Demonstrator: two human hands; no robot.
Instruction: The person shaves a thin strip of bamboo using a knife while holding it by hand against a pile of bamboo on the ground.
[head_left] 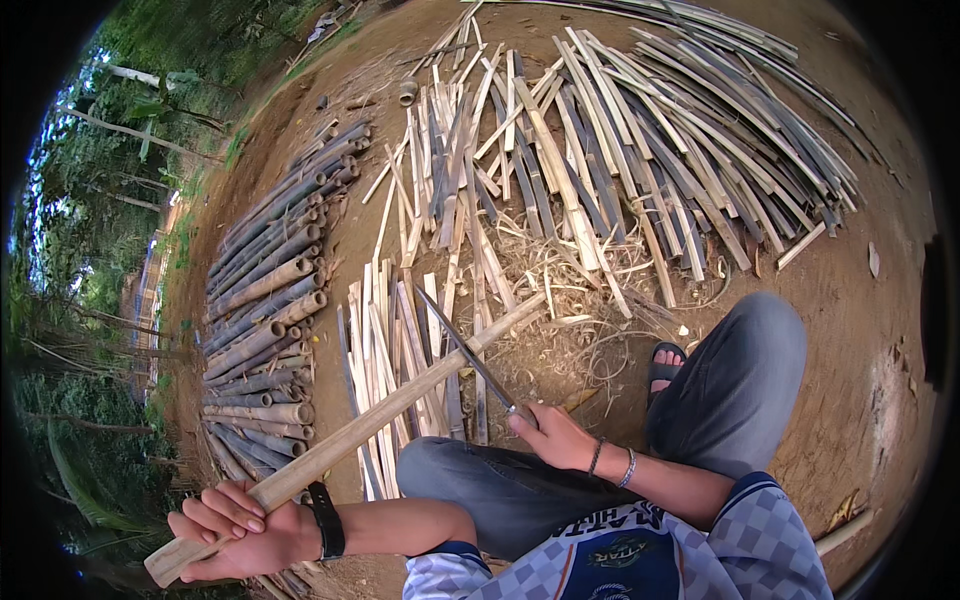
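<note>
A long pale bamboo strip [370, 420] slants across my lap, its near end low at the left and its far end over the shavings. My left hand [235, 530] is wrapped round the strip close to its near end. In my right hand [552, 436] is a long-bladed knife [478, 366], gripped by its handle, most of which the fingers hide. The dark blade crosses the strip and points up and to the left. Blade and strip overlap here; whether they touch I cannot tell.
Curly bamboo shavings [560, 260] litter the ground ahead. Split bamboo strips [640, 150] lie in a wide pile beyond them, with more strips [385, 350] left of my knee. Whole bamboo poles [265, 290] are stacked at the left. My sandalled foot [664, 370] rests on bare soil.
</note>
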